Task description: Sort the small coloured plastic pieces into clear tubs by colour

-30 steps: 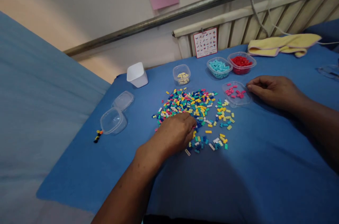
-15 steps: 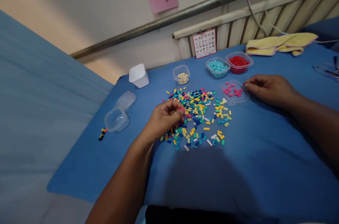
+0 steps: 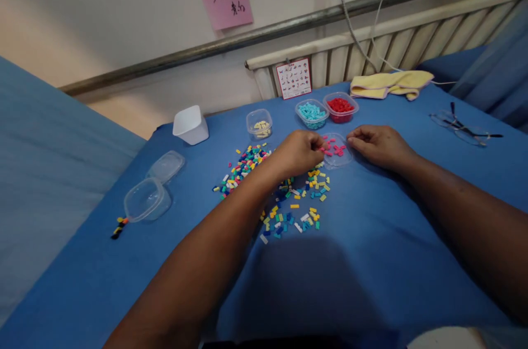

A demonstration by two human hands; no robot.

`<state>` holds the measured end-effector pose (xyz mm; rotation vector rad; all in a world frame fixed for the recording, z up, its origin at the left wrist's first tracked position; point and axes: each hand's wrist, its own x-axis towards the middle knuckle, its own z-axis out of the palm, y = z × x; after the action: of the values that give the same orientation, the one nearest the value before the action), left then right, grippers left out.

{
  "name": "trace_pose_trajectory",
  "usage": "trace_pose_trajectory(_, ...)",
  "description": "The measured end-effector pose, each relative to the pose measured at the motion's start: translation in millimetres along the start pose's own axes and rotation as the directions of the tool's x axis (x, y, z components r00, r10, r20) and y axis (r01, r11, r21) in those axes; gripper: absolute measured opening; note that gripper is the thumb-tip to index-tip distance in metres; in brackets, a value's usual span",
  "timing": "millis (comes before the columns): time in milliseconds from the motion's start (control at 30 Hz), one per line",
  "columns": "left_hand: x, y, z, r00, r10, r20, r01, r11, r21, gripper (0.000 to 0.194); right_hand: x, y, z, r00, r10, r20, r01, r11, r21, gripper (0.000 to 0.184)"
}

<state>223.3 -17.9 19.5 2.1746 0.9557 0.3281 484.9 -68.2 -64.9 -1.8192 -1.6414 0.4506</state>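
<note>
A heap of small bricks in several colours (image 3: 284,195) lies on the blue cloth (image 3: 371,239). My left hand (image 3: 299,152) reaches across it with fingers pinched together at the edge of a clear lid (image 3: 339,151) that holds pink bricks; what the fingertips hold is too small to make out. My right hand (image 3: 377,145) rests curled on the cloth, its fingertips touching the lid's right rim.
Behind the heap stand clear tubs of cream (image 3: 259,124), light-blue (image 3: 312,113) and red bricks (image 3: 340,106). A white cup (image 3: 191,125), an empty tub (image 3: 145,201) and its lid (image 3: 167,165) sit at left. Glasses (image 3: 460,127) and a yellow towel (image 3: 390,85) lie at right.
My left hand rose from the heap and moved right to the lid of pink bricks. The camera view shifted to the right. My right hand stayed by the lid.
</note>
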Motion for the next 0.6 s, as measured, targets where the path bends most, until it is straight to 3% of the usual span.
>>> trace_pose_trajectory(100,23,8,6.9,0.998,0.053,-0.016,-0.051,0.991,0.122,0.026,0,-2,-1,1.0,-0.014,0.004,0.014,1.0,0.015,0.028)
trace_pose_trajectory(200,20,5,-5.3,0.996,0.063,-0.064,-0.051,0.985,0.167,0.034,0,-2,-1,1.0,-0.013,0.002,0.013,0.999,0.032,0.027)
trace_pose_trajectory(433,-49,-21,-72.4,0.993,-0.09,-0.072,0.107,0.952,0.286,0.015,-3,3,1,1.0,0.018,0.006,-0.018,1.0,0.024,0.033)
trace_pose_trajectory(500,-70,-29,-79.5,0.992,-0.124,-0.032,0.128,0.936,0.329,0.016,-3,5,1,1.0,0.022,0.005,-0.022,1.0,0.019,0.037)
trace_pose_trajectory(600,-96,-38,-74.1,0.99,-0.13,0.062,0.094,0.91,0.404,0.019,-4,4,1,0.999,0.049,-0.001,-0.049,0.999,-0.006,0.039)
